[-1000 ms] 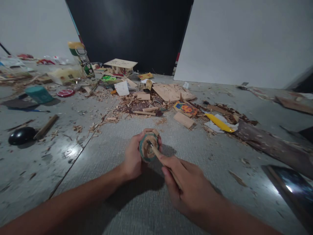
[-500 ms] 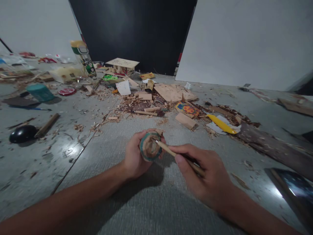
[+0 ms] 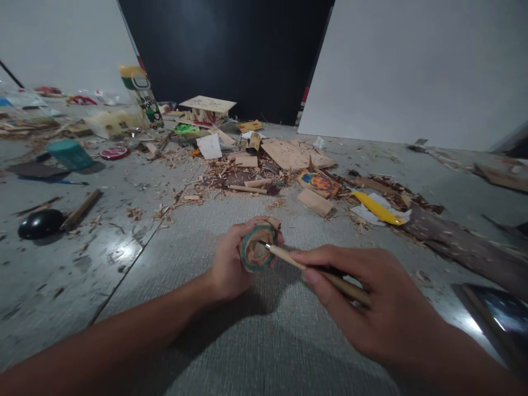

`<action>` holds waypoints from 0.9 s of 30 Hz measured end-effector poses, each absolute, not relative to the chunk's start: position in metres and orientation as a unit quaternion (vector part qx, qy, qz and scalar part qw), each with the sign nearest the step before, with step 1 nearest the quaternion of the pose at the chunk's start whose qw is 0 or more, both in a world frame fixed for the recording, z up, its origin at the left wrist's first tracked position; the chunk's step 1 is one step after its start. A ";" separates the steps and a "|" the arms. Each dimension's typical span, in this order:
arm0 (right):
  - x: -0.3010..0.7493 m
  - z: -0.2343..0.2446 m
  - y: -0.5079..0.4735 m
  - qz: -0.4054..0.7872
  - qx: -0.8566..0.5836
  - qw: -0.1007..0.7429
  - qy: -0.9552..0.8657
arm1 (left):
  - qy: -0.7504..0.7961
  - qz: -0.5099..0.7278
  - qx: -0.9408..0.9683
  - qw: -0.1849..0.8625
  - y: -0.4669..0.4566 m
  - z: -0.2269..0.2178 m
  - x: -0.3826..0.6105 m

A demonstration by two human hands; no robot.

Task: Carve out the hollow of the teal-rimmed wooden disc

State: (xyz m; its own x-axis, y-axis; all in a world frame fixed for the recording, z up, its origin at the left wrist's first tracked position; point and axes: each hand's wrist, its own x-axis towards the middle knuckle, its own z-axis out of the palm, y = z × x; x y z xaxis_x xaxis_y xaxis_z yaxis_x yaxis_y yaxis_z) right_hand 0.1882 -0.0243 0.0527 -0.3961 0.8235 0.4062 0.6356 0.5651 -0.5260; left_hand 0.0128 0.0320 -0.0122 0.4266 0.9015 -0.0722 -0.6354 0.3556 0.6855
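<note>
My left hand (image 3: 231, 262) is wrapped round a small hollowed wooden cup (image 3: 251, 263), its open end tilted up toward me. A teal band runs round the cup's rim, and the inside is bare, rough wood. In my right hand (image 3: 363, 297) is a carving tool (image 3: 284, 254) with a slim pale wooden handle, pinched between thumb and fingers like a pen. The tool's short metal tip lies over the cup's hollow; whether it touches the wood I cannot tell. My left fingertips are partly hidden behind the cup.
Wood shavings and offcuts (image 3: 315, 202) litter the floor ahead. A yellow-handled cutter (image 3: 377, 208) lies to the right by a long bark piece (image 3: 466, 247). At left are a black-headed mallet (image 3: 41, 224) and a teal container (image 3: 69, 154). A phone-like dark screen (image 3: 503, 308) lies at lower right.
My right hand has shifted slightly right and toward me, with the carving tool's tip moving a little down and right. My left hand has turned the cup a little, showing more of its teal rim.
</note>
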 end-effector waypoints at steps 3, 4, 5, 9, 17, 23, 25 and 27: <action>0.189 0.053 -0.026 0.133 -0.437 0.320 -0.830 | 0.216 0.486 0.307 0.789 0.032 -0.013 0.014; 0.190 0.053 -0.026 0.127 -0.434 0.319 -0.833 | 0.215 0.487 0.312 0.787 0.032 -0.014 0.014; 0.190 0.053 -0.027 0.121 -0.432 0.319 -0.835 | 0.216 0.487 0.317 0.784 0.032 -0.014 0.015; 0.188 0.052 -0.028 0.119 -0.429 0.327 -0.834 | 0.225 0.495 0.343 0.766 0.031 -0.016 0.016; 0.183 0.046 -0.024 0.127 -0.413 0.332 -0.838 | 0.227 0.500 0.300 0.780 0.030 -0.012 0.016; 0.192 0.059 -0.024 0.099 -0.461 0.337 -0.815 | 0.227 0.501 0.300 0.780 0.030 -0.012 0.015; 0.193 0.061 -0.025 0.103 -0.460 0.328 -0.819 | 0.220 0.501 0.304 0.780 0.031 -0.012 0.015; 0.192 0.061 -0.025 0.109 -0.452 0.321 -0.825 | 0.214 0.501 0.308 0.780 0.031 -0.011 0.015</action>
